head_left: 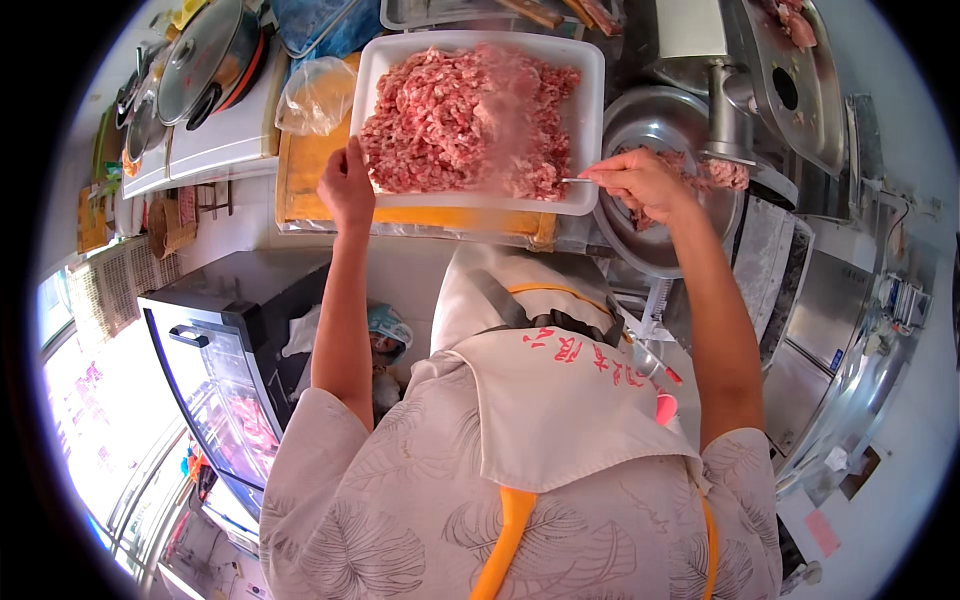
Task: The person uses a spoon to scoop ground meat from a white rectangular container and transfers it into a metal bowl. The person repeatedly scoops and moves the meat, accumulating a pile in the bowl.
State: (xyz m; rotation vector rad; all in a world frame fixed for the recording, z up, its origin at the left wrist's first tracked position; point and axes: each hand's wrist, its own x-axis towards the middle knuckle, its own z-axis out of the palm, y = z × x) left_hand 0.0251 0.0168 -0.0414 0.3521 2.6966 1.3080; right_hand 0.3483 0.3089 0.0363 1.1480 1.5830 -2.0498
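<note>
Starting at the left, the left hand (pixel 348 185) has its fingers curled on the near left edge of a white plastic tray (pixel 470 207); if that grip loosened, the tray could slide on the yellow-orange board (pixel 400 213) beneath it. The tray's right end reaches past the board, so a hard push there might tip it. Heaped close to the rim, the raw minced meat (pixel 425 120) could spill if stirred roughly. The right hand (pixel 648 188) has its fingers closed on a thin metal utensil (pixel 576 181), its far end hidden in the mince; wet fingers could let it slip. Further right, a knock from the forearm could shift the metal bowl (pixel 665 258) from under the meat grinder (pixel 730 115), and mince would drop outside it.

Containers, again from the left: a lidded pan (pixel 205 60), its contents unclear through the glass; a crumpled clear plastic bag (pixel 317 97), contents too hard to tell; the tray, full of mince, partly blurred right of the middle; the round bowl, with some mince inside, below the grinder's outlet; and the grinder's steel feed pan (pixel 822 100), with meat pieces (pixel 791 22) at its far end.
</note>
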